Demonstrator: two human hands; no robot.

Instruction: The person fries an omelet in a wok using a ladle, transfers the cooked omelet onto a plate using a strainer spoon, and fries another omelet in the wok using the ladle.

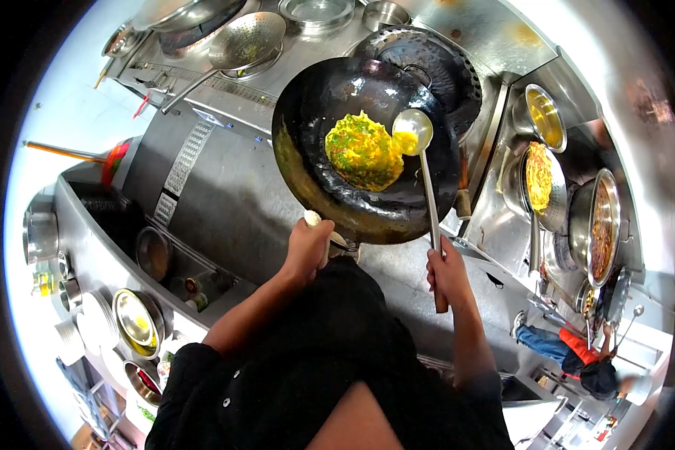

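Note:
A thin, yellow-green omelette [361,152] lies in a large black wok [307,184]. My right hand [448,268] is wrapped round the handle of a ladle [430,187], near its wooden end. The bowl of the ladle is at the right edge of the omelette, with some yellow egg in it. At the near-left rim of the wok, my left hand [307,246] is closed on a whitish folded cloth [312,218]. A small loop handle [344,243] of the wok shows beside that hand; whether the fingers grip it is hidden.
Behind the wok is a black burner [457,67]. A perforated skimmer [247,41] rests at the back left. To the right stand a bowl of yellow liquid [545,118], a strainer with fried food [538,180] and a pot of brown food [601,232]. Another person [577,356] is farther right.

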